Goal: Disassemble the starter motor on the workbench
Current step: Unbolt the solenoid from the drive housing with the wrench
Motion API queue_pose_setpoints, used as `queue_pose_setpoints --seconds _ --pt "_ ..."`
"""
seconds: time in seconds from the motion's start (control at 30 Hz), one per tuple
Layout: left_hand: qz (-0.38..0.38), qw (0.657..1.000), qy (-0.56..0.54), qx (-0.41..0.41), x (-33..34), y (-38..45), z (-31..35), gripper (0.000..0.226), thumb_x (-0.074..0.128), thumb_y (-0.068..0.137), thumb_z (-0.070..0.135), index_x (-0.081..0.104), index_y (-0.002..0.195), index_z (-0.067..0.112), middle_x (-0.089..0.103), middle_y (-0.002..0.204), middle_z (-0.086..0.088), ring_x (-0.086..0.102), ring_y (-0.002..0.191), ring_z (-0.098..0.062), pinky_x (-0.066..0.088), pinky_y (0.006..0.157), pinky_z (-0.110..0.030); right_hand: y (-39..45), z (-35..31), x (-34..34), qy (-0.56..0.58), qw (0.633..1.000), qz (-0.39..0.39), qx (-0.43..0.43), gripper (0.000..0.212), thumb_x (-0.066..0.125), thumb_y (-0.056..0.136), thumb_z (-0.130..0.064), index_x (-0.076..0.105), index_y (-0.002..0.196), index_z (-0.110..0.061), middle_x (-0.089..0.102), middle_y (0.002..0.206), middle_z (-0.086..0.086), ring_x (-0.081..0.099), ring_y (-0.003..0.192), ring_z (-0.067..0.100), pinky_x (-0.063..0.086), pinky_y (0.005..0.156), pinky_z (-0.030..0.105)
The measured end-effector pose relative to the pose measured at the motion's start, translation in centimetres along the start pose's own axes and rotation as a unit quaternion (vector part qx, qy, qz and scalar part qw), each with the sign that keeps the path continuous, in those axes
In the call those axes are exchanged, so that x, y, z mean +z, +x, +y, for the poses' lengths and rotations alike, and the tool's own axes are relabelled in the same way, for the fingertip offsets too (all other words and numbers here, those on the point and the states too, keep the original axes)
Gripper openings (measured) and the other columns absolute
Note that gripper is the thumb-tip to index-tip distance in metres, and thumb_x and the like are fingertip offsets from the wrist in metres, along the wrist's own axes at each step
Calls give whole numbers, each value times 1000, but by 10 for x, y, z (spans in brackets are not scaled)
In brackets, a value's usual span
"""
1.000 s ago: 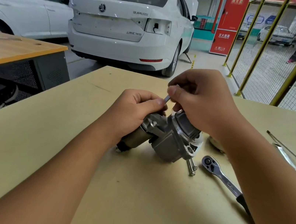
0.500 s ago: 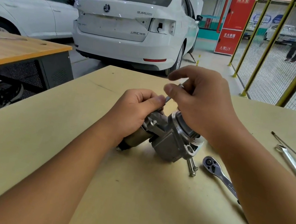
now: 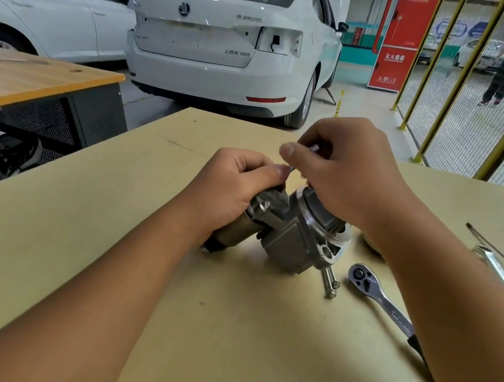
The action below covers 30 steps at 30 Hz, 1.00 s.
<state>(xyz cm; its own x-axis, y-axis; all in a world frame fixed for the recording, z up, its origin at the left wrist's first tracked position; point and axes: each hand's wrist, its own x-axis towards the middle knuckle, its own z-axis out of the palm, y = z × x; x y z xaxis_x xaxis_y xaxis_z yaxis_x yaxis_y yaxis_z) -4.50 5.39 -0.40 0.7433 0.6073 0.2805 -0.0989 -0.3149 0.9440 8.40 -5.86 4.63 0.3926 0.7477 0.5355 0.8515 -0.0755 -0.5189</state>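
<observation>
Head view showed the starter motor (image 3: 290,230) lying on its side near the middle of the workbench (image 3: 70,244), its dark cylindrical end toward the left edge and its flanged aluminium nose toward the right. The left hand (image 3: 234,188) was curled over the body, gripping it and pinning it to the bench. Above the nose the right hand (image 3: 342,172) pinched a slim metal fastener (image 3: 313,148) between thumb and forefinger; only short bright bits of it showed between the fingers, so I could not tell whether it was a long bolt or a pin, nor whether its lower end sat in the housing. Two loose bolts (image 3: 330,284) lay just beside the flange, and a ratchet wrench (image 3: 370,292) lay near them toward the right edge, with a spanner (image 3: 501,273) and a screwdriver (image 3: 498,249) farther right.

The step appeared to be drawing that fastener out by hand. Done well, it would call for a pull straight along the fastener's own line, the left hand keeping the motor from rolling, and the piece set down with the other two so nothing strays.
</observation>
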Motion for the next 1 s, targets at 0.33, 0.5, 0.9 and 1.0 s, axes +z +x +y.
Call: queue_pose_setpoints --seconds 0.33,0.5,0.9,1.0 --pt "146 988 -53 -9 6 5 1 49 48 108 37 68 90 -3 65 67 -6 66 63 -18 54 54 -23 0 0 -6 18 997 -57 -38 15 77 86 -19 72 88 -33 65 80 -18 60 73 -1 43 65 21" --pt "154 983 -103 -10 9 7 0 52 56 99 47 69 85 -2 66 66 -6 65 61 -14 53 53 -21 0 1 -8 7 996 -73 -54 6 72 89 -25 77 90 -28 71 82 -15 65 81 4 55 78 32" --pt "155 974 -167 16 14 2 5 27 75 82 36 74 71 11 65 71 -14 62 65 -19 55 58 -27 5 9 -13 11 991 -117 -66 23 78 84 -14 73 80 -36 69 77 -25 61 78 -12 41 66 4" --pt "152 973 -173 1 13 3 4 34 71 84 39 73 80 5 65 77 -15 62 72 -20 56 65 -28 3 7 -12 -17 993 -101 -63 7 70 90 -33 75 87 -29 69 78 -15 62 78 -2 45 66 21"
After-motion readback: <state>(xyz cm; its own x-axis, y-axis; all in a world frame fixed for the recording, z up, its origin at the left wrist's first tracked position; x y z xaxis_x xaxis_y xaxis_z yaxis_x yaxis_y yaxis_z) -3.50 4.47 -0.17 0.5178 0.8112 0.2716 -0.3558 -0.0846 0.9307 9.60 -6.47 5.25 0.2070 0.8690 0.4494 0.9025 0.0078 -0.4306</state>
